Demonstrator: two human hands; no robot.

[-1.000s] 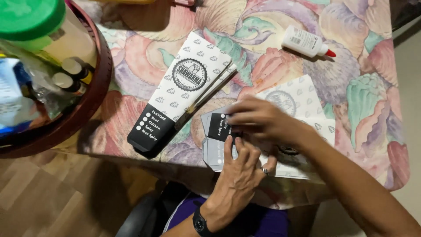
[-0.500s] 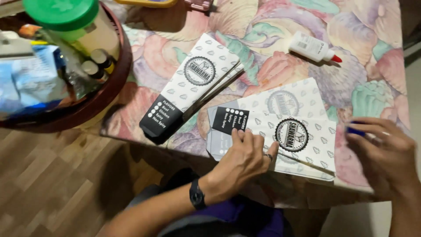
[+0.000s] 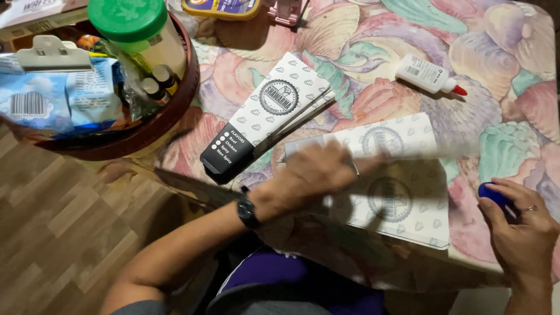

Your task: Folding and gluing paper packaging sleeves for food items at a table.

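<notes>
- Two hands are out over the flowery tablecloth point(image 3: 373, 70), and they sit well apart from each other.
- The left hand point(image 3: 312, 172) is a blur, lying palm-down across the near end of the flat printed carton sheet point(image 3: 408, 192); a dark wristwatch point(image 3: 246, 211) shows on that wrist. Whether the fingers are spread or curled I cannot tell, nor whether it has hold of anything.
- The carton sheet lies flat near the table's front edge, white with small grey marks and round emblems, partly under that left hand.
- The right hand point(image 3: 522, 230) is at the right edge of the table, fingers curled round a small blue object point(image 3: 493, 193), a ring showing on one finger. What the blue thing is, I cannot make out.
- Just left of the sheet lies a stack of folded cartons point(image 3: 265, 119), set at a slant, black at the lower end.
- Up beyond the sheet, a white glue bottle point(image 3: 429, 76) with a red tip lies on its side.
- At the far left, a round brown tray point(image 3: 175, 111) holds a green-lidded jar point(image 3: 137, 26) and a blue packet point(image 3: 52, 99).
</notes>
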